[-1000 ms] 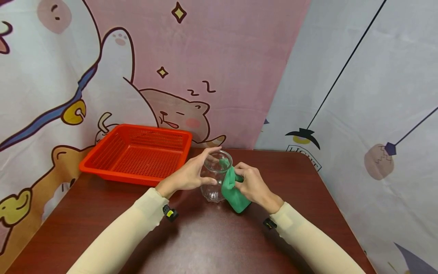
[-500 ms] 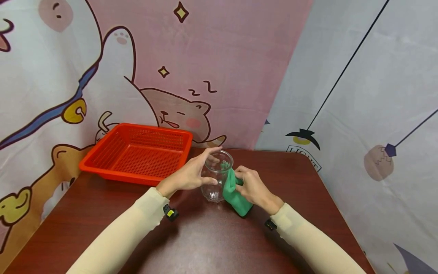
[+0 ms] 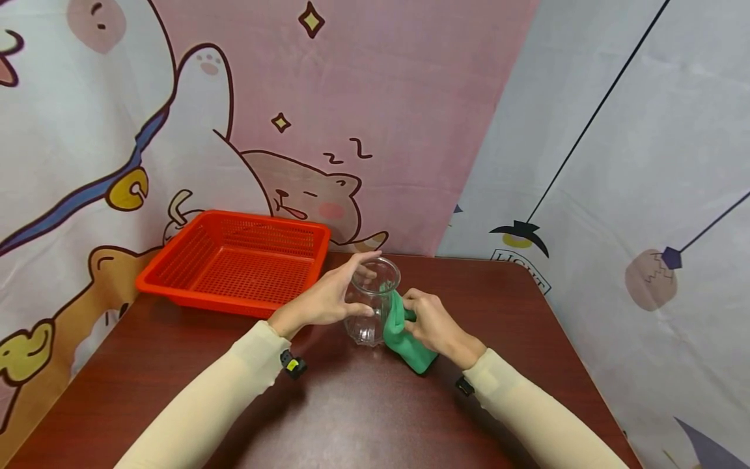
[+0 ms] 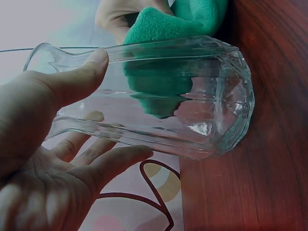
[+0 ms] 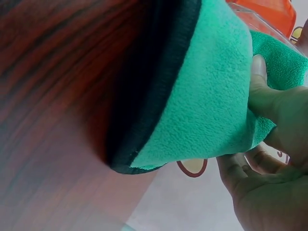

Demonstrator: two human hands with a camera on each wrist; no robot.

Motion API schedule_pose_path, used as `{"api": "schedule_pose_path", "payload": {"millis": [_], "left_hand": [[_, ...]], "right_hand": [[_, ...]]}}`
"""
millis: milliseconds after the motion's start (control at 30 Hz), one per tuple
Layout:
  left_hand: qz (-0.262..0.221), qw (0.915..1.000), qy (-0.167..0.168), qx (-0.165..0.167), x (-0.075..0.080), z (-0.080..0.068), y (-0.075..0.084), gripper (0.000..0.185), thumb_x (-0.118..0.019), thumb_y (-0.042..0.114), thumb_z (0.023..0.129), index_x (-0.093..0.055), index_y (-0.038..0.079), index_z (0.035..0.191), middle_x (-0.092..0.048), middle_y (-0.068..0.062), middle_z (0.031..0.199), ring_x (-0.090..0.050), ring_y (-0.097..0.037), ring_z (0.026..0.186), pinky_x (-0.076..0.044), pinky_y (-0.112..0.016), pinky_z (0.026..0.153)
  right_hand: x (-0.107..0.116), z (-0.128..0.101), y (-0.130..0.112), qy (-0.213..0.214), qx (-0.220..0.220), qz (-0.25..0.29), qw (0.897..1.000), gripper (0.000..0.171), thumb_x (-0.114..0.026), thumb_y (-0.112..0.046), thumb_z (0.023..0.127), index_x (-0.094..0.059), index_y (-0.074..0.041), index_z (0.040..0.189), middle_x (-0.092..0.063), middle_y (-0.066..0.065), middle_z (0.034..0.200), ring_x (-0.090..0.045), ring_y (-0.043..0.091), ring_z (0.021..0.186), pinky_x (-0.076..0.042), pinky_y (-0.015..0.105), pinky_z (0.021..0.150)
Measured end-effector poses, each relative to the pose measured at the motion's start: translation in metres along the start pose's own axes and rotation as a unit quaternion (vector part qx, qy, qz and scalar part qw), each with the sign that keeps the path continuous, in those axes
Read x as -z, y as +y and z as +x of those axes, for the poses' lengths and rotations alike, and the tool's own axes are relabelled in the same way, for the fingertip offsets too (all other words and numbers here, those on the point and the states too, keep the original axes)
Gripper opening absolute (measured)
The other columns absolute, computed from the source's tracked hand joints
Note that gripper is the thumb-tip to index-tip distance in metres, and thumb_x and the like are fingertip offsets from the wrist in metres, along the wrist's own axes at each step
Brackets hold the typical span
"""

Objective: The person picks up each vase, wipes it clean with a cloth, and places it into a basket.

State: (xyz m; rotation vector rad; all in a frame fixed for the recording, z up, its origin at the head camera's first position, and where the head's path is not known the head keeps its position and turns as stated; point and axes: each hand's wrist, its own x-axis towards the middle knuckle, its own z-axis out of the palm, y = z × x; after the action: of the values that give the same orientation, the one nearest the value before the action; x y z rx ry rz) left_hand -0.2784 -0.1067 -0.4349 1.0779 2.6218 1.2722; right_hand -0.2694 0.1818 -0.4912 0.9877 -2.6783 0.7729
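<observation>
Centre of head view: glass jar upright on table.
Left hand: fingers wrapped round jar.
Right hand: pinches green cloth against jar.
Left wrist view: cloth seen through the glass.

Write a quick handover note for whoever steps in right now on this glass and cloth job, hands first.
Left hand: grips the clear glass, which stands upright on the brown table.
Right hand: holds the green cloth, pressed against the glass's right side; part of the cloth reaches over the rim into the glass.
Red basket: back left of the table, nothing visible in it.
Done: cloth is worked into the glass.
Left: probably finishing the wipe; whether the glass is clean cannot be told.
</observation>
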Motion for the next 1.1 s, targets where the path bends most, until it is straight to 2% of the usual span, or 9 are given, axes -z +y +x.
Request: {"api": "schedule_pose_path", "payload": {"millis": [467, 767, 1100], "left_hand": [[0.003, 1.0, 0.0, -0.001, -0.001, 0.001, -0.003, 0.112, -0.099, 0.012, 0.095, -0.029, 0.017, 0.183, -0.072, -0.021, 0.157, -0.074, -0.036, 0.141, -0.066, -0.046, 0.097], [0.004, 1.0, 0.0, 0.001, 0.0, 0.0, -0.001, 0.113, -0.099, 0.012, 0.095, -0.028, 0.018, 0.183, -0.071, -0.02, 0.157, -0.072, -0.035, 0.143, -0.067, -0.048, 0.098], [0.004, 1.0, 0.001, 0.007, -0.001, 0.0, -0.001, 0.115, -0.099, 0.012, 0.095, -0.027, 0.026, 0.184, -0.072, -0.017, 0.157, -0.073, -0.034, 0.142, -0.067, -0.046, 0.1]], "right_hand": [[-0.005, -0.005, 0.005, -0.033, -0.006, -0.005, 0.999, 0.039, -0.093, 0.003, 0.095, -0.089, -0.016, 0.129, -0.078, 0.002, 0.113, -0.081, 0.019, 0.103, -0.068, 0.032, 0.087], [-0.01, -0.007, 0.01, -0.036, 0.011, -0.023, 0.999, 0.037, -0.093, 0.004, 0.094, -0.09, -0.018, 0.123, -0.079, 0.004, 0.11, -0.082, 0.021, 0.103, -0.069, 0.034, 0.089], [-0.015, -0.006, 0.014, -0.03, 0.009, -0.019, 0.999, 0.028, -0.092, 0.002, 0.095, -0.09, -0.016, 0.116, -0.08, 0.003, 0.107, -0.081, 0.02, 0.103, -0.068, 0.034, 0.088]]}}
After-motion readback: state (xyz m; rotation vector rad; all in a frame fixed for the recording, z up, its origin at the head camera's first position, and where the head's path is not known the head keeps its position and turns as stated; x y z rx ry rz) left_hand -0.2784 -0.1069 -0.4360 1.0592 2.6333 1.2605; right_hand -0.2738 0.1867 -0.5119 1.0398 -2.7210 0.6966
